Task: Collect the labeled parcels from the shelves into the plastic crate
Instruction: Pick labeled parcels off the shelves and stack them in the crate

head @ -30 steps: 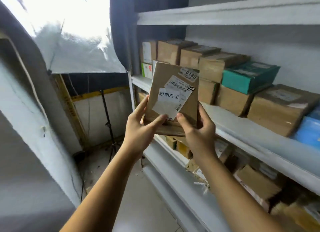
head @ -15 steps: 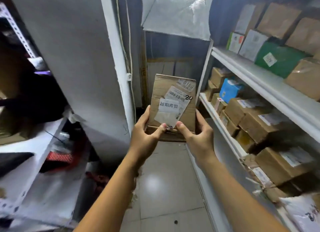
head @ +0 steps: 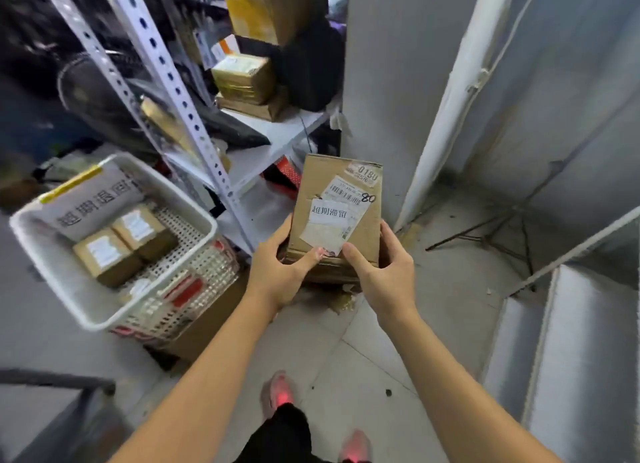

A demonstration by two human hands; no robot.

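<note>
I hold a brown cardboard parcel with white labels and "80" written on it, upright in front of me. My left hand grips its lower left edge, thumb on the front label. My right hand grips its lower right edge, thumb on the front. The white perforated plastic crate sits to the left, below the parcel's height. Inside it lie two small labeled brown boxes and a grey printed sheet.
A white perforated metal rack stands behind the crate, holding taped parcels and dark bags. A grey wall panel and white pipe rise to the right. A tripod's legs spread on the tiled floor. My feet are below.
The view has swung left and down, away from the parcel shelves toward the crate and metal rack. Both hands keep the same grip on the parcel.
</note>
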